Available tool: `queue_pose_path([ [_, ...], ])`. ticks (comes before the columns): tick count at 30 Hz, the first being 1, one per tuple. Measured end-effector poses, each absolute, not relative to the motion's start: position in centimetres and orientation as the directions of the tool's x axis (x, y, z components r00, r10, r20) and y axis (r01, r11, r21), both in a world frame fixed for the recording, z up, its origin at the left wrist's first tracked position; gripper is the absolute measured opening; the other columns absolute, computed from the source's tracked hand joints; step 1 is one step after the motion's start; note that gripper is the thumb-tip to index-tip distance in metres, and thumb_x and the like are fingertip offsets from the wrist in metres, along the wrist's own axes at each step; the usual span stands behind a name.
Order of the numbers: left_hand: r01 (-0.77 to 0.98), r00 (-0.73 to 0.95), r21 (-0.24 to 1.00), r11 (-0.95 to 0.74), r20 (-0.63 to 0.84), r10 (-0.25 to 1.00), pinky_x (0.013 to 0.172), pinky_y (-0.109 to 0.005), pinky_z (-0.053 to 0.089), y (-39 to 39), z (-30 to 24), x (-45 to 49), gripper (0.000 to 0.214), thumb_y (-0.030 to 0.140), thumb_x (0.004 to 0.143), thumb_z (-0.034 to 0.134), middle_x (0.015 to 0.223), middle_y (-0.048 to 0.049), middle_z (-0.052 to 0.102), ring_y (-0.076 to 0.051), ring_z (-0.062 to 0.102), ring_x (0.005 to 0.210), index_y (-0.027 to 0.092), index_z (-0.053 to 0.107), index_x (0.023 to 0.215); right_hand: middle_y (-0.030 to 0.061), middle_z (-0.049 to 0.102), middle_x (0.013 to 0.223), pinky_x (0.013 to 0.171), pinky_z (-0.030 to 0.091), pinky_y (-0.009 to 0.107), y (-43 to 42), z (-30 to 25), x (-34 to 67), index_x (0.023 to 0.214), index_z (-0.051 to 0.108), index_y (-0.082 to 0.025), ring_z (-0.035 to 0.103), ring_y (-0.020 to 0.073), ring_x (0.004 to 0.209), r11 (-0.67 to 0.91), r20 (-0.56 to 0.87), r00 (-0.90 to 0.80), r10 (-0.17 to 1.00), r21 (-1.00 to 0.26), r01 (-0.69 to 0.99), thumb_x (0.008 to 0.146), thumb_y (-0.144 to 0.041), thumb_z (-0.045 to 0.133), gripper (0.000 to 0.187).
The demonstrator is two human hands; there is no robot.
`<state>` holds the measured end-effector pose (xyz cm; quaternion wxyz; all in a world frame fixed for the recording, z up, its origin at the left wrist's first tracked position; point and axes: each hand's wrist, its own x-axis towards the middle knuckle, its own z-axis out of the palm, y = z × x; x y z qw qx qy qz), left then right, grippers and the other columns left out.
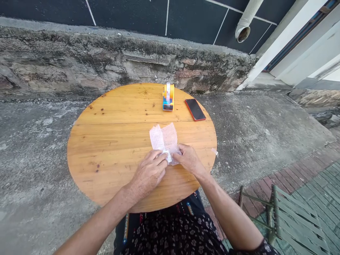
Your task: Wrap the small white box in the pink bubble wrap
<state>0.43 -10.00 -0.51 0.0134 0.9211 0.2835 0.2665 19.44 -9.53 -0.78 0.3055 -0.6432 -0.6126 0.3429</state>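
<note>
A sheet of pinkish clear bubble wrap (170,135) lies on the round wooden table (111,141), its far end spread in two flaps. At its near end sits a small white object (168,156), partly covered by fingers and film; its kind cannot be made out. My left hand (152,169) is closed over the left side, its fingertips pressing on the white object and the wrap. From the right, my right hand (190,159) pinches the wrap's edge between thumb and fingers.
A yellow and blue tape dispenser (168,97) stands at the table's far side. To its right lies a red-edged phone (195,109). A scrap of clear tape (214,152) hangs at the right edge. A slatted folding chair (294,216) is at lower right, a stone wall (106,63) behind.
</note>
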Motion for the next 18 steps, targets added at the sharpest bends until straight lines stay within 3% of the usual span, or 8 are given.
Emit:
queue_pose_path([
  [8, 0.531, 0.684, 0.193, -0.825, 0.477, 0.552, 0.083, -0.043, 0.049, -10.0, -0.2, 0.3, 0.019, 0.005, 0.082, 0.052, 0.103, -0.0069, 0.070, -0.026, 0.054, 0.098, 0.016, 0.066, 0.088, -0.0019, 0.059, 0.061, 0.052, 0.039, 0.022, -9.5, -1.4, 18.6, 0.072, 0.059, -0.018, 0.053, 0.0118, 0.056, -0.086, -0.088, 0.018, 0.996, -0.870, 0.485, 0.080, -0.032, 0.054, 0.017],
  [13, 0.490, 0.704, 0.201, -0.848, 0.482, 0.522, 0.084, -0.039, 0.052, -9.9, -0.1, 0.2, 0.021, 0.003, 0.082, 0.050, 0.100, -0.0084, 0.068, -0.024, 0.054, 0.099, 0.014, 0.066, 0.091, -0.0027, 0.058, 0.058, 0.049, 0.040, 0.021, -9.6, -0.9, 17.5, 0.071, 0.060, -0.017, 0.053, 0.0112, 0.052, -0.114, -0.110, 0.034, 0.993, -0.900, 0.422, 0.081, -0.035, 0.054, 0.020],
  [18, 0.474, 0.711, 0.219, -0.853, 0.476, 0.517, 0.086, -0.038, 0.054, -9.9, -0.4, 0.1, 0.021, 0.004, 0.084, 0.049, 0.098, -0.0096, 0.067, -0.023, 0.055, 0.100, 0.013, 0.065, 0.095, 0.0002, 0.064, 0.067, 0.055, 0.043, 0.022, -10.2, -0.3, 16.8, 0.077, 0.064, -0.017, 0.057, 0.0127, 0.061, -0.051, -0.038, 0.039, 0.999, -0.895, 0.443, 0.082, -0.029, 0.054, 0.017],
])
